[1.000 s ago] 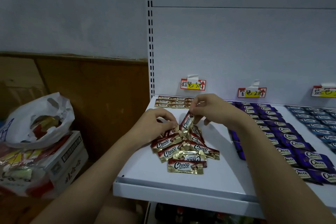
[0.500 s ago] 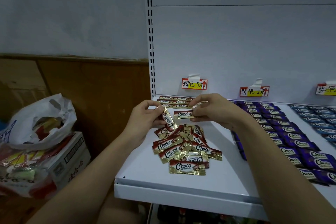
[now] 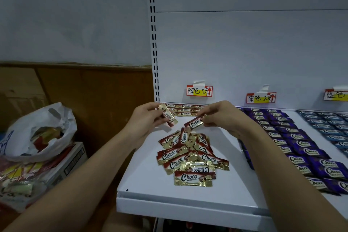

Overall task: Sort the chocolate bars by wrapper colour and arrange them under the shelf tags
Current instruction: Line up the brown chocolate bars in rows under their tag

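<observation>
Left hand point(image 3: 146, 118) pinched one brown bar point(image 3: 168, 117) | right hand point(image 3: 222, 117) pinched another point(image 3: 194, 123) | pile point(image 3: 190, 156) below both | advice: lay each flat, logo up, flush against row point(image 3: 185, 109) just beyond fingers, under brown tag point(image 3: 199, 91).

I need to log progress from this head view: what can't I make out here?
- Third shelf tag: cut off by the right edge.
- Blue bars: the rows run past the right edge, so no count.
- Purple bars: the near-left ones are hidden behind the right hand and its forearm.
- White bag: contents dim and crumpled.
</observation>
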